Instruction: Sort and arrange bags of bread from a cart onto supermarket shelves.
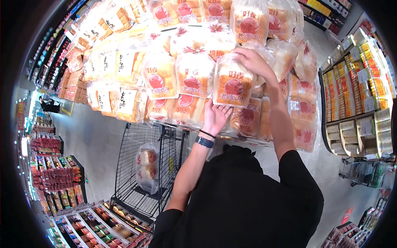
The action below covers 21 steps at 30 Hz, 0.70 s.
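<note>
Both my hands are at one bag of bread [234, 80], a clear plastic bag with a round red print and a brown-crusted loaf inside. My right hand [253, 62] grips it at the gathered top, fingers partly hidden against the plastic. Beneath its lower edge my left hand [218, 118] is turned palm up, its curled fingers supporting the bag from below. A matching bread bag [193, 75] stands directly to its left. Under the held bag, more bagged loaves [247, 120] lie in the lower row of the display.
A black wire shopping cart [124, 165] stands at my left, with a bagged loaf [147, 169] inside. Bread in white-labelled bags [126, 66] fills the display's left side. Stocked shelves [359, 87] rise at the right; another cart [364, 171] stands below them. Snack racks [95, 227] line the lower left.
</note>
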Each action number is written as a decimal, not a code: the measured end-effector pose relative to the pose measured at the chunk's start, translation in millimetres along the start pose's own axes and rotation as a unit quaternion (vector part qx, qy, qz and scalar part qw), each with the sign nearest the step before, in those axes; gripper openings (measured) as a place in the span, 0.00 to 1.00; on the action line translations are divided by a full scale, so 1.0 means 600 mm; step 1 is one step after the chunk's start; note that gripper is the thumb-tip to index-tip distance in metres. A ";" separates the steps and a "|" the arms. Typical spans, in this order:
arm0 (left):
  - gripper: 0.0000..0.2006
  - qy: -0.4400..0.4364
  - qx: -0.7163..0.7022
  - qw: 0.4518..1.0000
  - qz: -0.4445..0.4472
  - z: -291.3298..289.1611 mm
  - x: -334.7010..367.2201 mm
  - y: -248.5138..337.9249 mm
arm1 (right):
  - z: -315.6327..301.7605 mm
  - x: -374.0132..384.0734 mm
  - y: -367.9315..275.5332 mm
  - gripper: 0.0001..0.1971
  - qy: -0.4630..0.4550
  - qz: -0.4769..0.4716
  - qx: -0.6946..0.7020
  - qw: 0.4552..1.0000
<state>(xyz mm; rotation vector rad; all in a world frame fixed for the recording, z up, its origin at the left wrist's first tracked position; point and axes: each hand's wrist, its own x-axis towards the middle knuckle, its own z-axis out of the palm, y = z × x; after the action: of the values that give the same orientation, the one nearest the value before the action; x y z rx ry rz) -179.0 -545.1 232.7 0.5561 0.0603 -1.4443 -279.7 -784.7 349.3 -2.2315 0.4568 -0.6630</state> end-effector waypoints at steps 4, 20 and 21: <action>0.36 0.005 -0.028 1.000 -0.003 0.007 0.018 0.017 | 0.011 0.010 -0.012 0.13 0.055 -0.019 -0.074 0.996; 0.23 0.009 -0.062 0.998 0.018 -0.004 -0.048 0.010 | 0.092 -0.217 -0.057 0.16 0.306 0.064 -0.088 0.946; 0.26 0.021 -0.064 0.998 0.017 -0.001 -0.053 0.009 | 0.102 -0.236 -0.061 0.16 0.300 0.066 -0.088 0.948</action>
<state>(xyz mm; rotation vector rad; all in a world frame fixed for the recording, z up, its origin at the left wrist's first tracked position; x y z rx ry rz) -178.4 -515.2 245.4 0.4801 0.1740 -1.3851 -353.2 -655.0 295.9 -2.1035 0.9882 -1.2758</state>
